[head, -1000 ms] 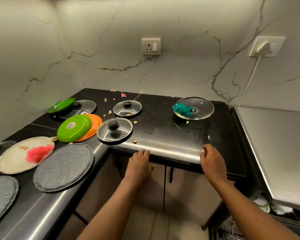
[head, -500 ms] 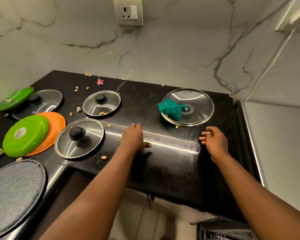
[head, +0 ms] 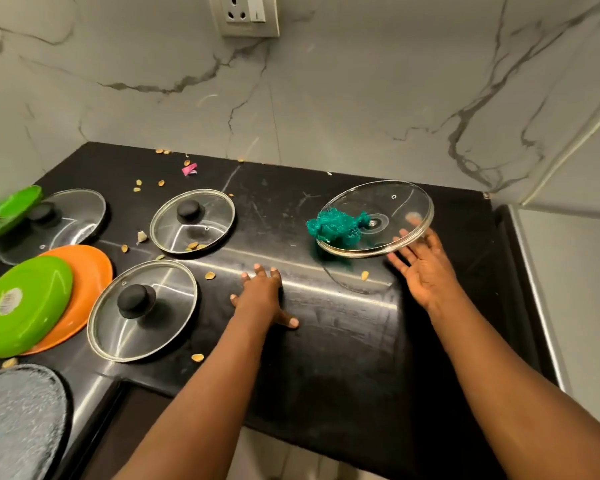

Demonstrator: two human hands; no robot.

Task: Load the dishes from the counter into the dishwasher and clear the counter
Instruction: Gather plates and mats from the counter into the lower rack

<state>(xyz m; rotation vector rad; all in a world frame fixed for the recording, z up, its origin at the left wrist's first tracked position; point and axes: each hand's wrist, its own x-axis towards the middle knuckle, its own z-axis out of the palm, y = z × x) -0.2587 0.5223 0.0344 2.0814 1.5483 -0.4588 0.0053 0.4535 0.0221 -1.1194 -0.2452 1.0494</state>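
An upturned glass lid [head: 388,209] sits at the right of the black counter [head: 326,327], with a teal scrubber [head: 336,227] lying in it. My right hand [head: 425,270] reaches palm up to the lid's near right rim, fingers straight and touching its underside there. My left hand [head: 262,297] lies flat on the counter, fingers spread. Two knobbed glass lids [head: 142,308] [head: 192,220] lie left of it. A third glass lid [head: 54,223] sits at the far left, partly under a green plate [head: 7,211].
A green plate [head: 23,304] lies stacked on an orange plate [head: 84,292] at the left. A grey speckled plate [head: 18,420] is at the lower left corner. Seeds and shells and a pink scrap [head: 189,169] litter the counter. A steel surface [head: 575,299] adjoins at the right.
The view moved in closer over the counter. My right hand went forward from the counter to the rim of the glass lid. My left hand slid forward and spread flat.
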